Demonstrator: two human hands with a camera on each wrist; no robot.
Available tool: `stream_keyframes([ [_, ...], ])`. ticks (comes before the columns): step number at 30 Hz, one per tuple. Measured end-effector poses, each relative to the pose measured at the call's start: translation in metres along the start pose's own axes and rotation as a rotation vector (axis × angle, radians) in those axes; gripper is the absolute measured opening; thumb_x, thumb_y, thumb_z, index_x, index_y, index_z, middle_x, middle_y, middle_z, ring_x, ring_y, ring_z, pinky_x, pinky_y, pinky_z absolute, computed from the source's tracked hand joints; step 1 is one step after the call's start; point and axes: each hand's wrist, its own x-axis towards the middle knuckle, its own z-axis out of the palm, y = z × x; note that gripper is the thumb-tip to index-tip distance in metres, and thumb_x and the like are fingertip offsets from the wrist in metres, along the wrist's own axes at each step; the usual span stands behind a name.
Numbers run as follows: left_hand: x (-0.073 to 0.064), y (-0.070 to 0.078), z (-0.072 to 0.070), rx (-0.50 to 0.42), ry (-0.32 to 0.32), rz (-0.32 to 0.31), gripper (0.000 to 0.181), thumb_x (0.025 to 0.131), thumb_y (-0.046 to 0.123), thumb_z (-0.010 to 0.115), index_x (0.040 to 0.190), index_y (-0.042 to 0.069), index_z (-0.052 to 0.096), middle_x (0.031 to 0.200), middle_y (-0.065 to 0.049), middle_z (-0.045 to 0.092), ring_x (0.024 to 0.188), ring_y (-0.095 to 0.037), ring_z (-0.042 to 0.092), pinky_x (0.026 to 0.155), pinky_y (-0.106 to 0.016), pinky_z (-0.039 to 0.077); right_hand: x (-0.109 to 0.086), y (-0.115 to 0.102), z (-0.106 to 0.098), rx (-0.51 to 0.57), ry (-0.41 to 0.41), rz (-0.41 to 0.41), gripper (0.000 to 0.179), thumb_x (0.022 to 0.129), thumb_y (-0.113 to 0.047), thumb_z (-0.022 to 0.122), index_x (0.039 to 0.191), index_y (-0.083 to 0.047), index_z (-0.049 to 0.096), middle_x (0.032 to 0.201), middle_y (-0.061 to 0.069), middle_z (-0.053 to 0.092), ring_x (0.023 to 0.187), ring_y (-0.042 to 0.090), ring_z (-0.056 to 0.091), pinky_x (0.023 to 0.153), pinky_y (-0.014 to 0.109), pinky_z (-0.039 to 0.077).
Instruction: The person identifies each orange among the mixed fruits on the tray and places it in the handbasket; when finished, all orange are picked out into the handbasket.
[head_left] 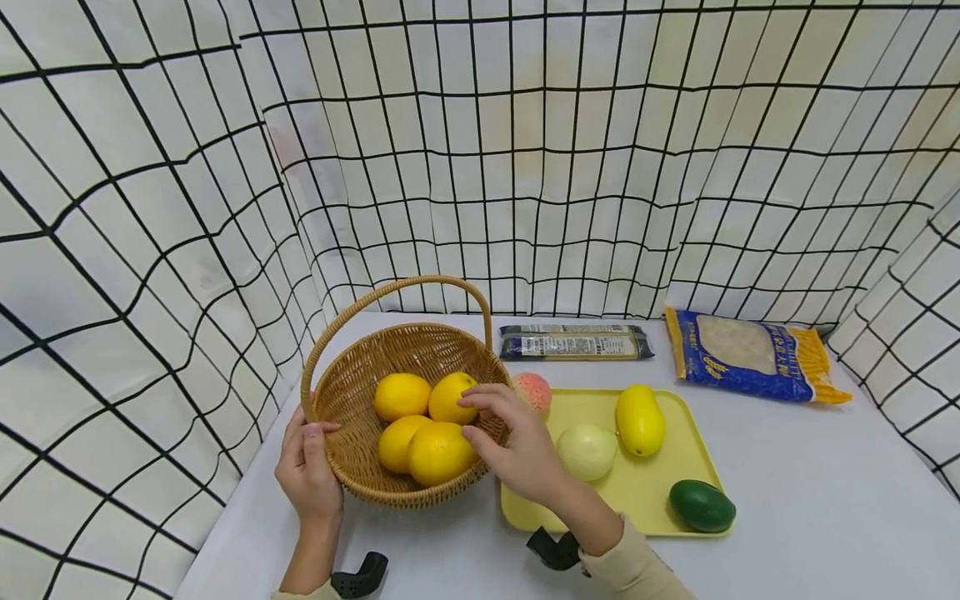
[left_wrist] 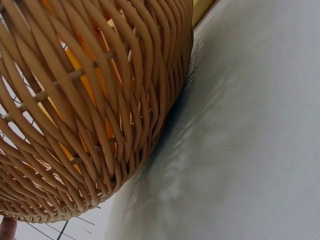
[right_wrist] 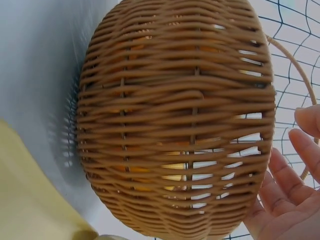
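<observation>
A brown wicker basket with a tall arched handle stands at the left, holding several yellow lemons. My left hand grips its left rim beside the foot of the handle, thumb on the inside. Over the right rim reaches my right hand, its fingers loosely bent and apart beside the right-hand lemons. Whether those fingertips touch a lemon I cannot tell. The right wrist view has the basket's woven side in front, with the fingers spread past its rim. Only a fingertip shows in the left wrist view.
Right of the basket lies a yellow tray bearing a pale green round vegetable, an oblong yellow fruit and a dark green avocado. A pink peach sits by its corner. Behind lie a dark packet and a blue-yellow bag.
</observation>
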Motion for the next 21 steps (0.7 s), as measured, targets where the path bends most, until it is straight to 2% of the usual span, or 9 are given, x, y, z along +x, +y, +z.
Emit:
stream_keyframes([
  [6,0.0,-0.001,-0.002,0.021,0.009,-0.003,0.035,0.098,0.009,0.046,0.08,-0.015,0.062,0.131,-0.014,0.06,0.126,-0.02,0.051,0.104,-0.024,0.037,0.002,0.001,-0.006,-0.005,0.037,-0.028,0.028,0.091,-0.009,0.067,0.118,-0.016,0.066,0.125,-0.005,0.061,0.113,0.014,0.057,0.088,0.039,0.052],
  [10,0.0,0.0,-0.002,-0.001,0.002,-0.007,0.035,0.098,0.009,0.045,0.081,-0.016,0.062,0.131,-0.014,0.059,0.128,-0.021,0.05,0.105,-0.025,0.037,0.003,0.003,-0.013,-0.03,0.071,-0.046,0.026,0.091,-0.009,0.067,0.117,-0.014,0.067,0.123,0.002,0.063,0.103,0.017,0.059,0.081,0.038,0.052],
  [13,0.0,0.0,-0.002,-0.028,-0.005,0.0,0.034,0.098,0.008,0.044,0.085,-0.017,0.063,0.131,-0.017,0.059,0.129,-0.021,0.049,0.107,-0.025,0.036,0.004,0.004,-0.019,-0.032,0.096,-0.053,0.026,0.092,-0.008,0.066,0.117,-0.013,0.067,0.123,0.007,0.064,0.101,0.021,0.059,0.082,0.038,0.052],
  [18,0.001,0.001,0.001,-0.079,-0.001,0.059,0.032,0.098,0.005,0.042,0.094,-0.02,0.062,0.128,-0.022,0.06,0.129,-0.024,0.05,0.107,-0.027,0.037,0.005,0.002,-0.032,0.005,0.14,-0.039,0.028,0.091,-0.002,0.065,0.118,-0.01,0.066,0.124,0.008,0.062,0.111,0.022,0.059,0.089,0.042,0.052],
  [21,0.0,0.003,0.003,-0.108,0.024,0.095,0.031,0.096,0.003,0.041,0.101,-0.021,0.06,0.125,-0.021,0.062,0.127,-0.025,0.052,0.104,-0.026,0.041,0.006,-0.011,-0.041,0.019,0.17,-0.037,0.028,0.09,0.005,0.063,0.116,-0.004,0.065,0.124,0.013,0.061,0.113,0.023,0.059,0.091,0.046,0.051],
])
